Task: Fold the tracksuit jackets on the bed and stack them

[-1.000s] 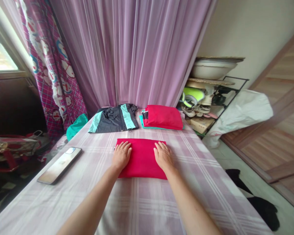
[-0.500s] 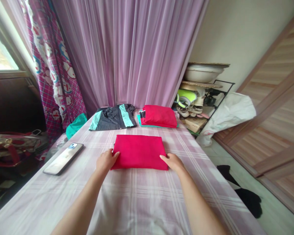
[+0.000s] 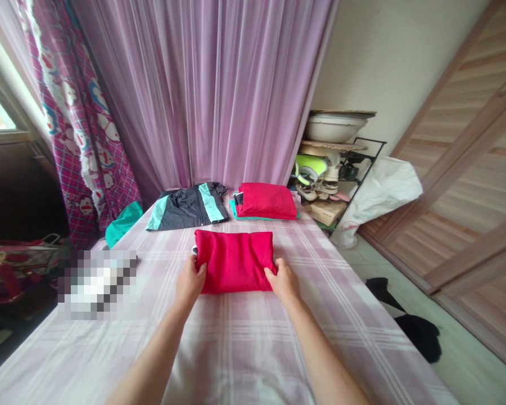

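Observation:
A red folded garment (image 3: 235,261) lies in front of me on the checked bedsheet (image 3: 236,337), its exact kind hidden by the folding. My left hand (image 3: 190,279) grips its left edge, thumb on top and fingers underneath. On the opposite edge my right hand (image 3: 283,278) has the same hold. The cloth is slightly rumpled between the two hands, and a bit of black and white shows at its upper left corner. Behind it lie a dark jacket with turquoise bands (image 3: 188,205) and a stack of folded clothes with red on top (image 3: 267,201).
A blurred-out phone (image 3: 99,281) lies on the left of the bed. Teal cloth (image 3: 124,222) hangs at the left edge. Beyond the right edge stand a shoe rack (image 3: 320,185) topped by a basin (image 3: 335,126), and a white sack (image 3: 383,188). Black cloth (image 3: 417,332) lies on the floor.
My hands have come closer together, and the red garment is now narrower and more wrinkled between them. The whole view has shifted a little to the right.

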Action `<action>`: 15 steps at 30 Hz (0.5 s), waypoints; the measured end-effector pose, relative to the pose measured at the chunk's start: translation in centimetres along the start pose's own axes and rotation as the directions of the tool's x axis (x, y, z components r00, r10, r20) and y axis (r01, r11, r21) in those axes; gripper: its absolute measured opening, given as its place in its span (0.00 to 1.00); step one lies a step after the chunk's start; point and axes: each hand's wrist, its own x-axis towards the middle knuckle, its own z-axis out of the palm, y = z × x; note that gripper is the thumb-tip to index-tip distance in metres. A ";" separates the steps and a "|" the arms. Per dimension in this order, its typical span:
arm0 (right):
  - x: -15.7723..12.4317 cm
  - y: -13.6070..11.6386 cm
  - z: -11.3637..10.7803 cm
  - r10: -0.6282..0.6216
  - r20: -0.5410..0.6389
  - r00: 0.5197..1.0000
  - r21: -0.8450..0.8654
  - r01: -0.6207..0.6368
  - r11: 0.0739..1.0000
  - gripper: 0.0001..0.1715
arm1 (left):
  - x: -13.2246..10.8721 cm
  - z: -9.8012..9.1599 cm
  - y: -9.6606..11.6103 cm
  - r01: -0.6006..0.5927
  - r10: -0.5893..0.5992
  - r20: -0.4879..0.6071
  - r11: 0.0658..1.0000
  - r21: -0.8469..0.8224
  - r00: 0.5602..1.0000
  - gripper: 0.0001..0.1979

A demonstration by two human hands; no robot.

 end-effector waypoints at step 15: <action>17.2 -1.7 -9.8 -0.206 -0.517 0.831 0.028 0.257 0.966 0.16 | 12.6 -3.0 16.5 -0.375 0.281 -0.308 0.875 -0.307 0.909 0.12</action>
